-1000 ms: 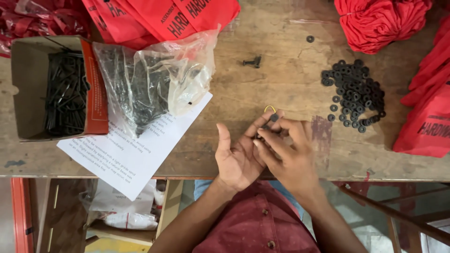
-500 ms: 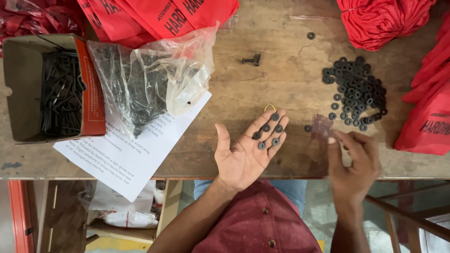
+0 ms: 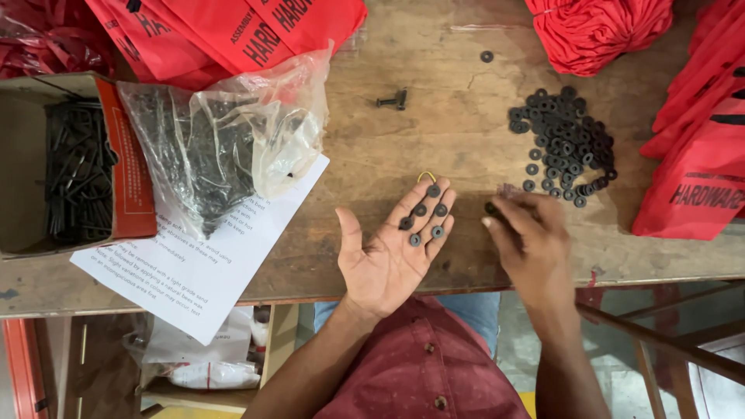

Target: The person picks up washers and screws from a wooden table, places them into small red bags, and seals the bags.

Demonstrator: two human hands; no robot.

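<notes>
My left hand (image 3: 392, 252) lies palm up at the table's near edge, fingers apart, with several small black washers (image 3: 426, 219) resting on the fingers. My right hand (image 3: 531, 244) is palm down just to its right, fingertips on the wood by a loose washer (image 3: 490, 208). A pile of black washers (image 3: 565, 143) lies beyond the right hand. A small yellow loop (image 3: 426, 176) sits just past my left fingertips.
An open cardboard box of black metal parts (image 3: 74, 167) stands at left, beside a clear plastic bag of dark hardware (image 3: 213, 151) on a printed sheet (image 3: 206, 264). Red bags (image 3: 233, 27) lie at the back and right (image 3: 698, 167). A black bolt (image 3: 393, 99) lies mid-table.
My right hand left the left palm, swung out right, then came back toward the table beside the left hand. The left hand stayed open with the washers on it.
</notes>
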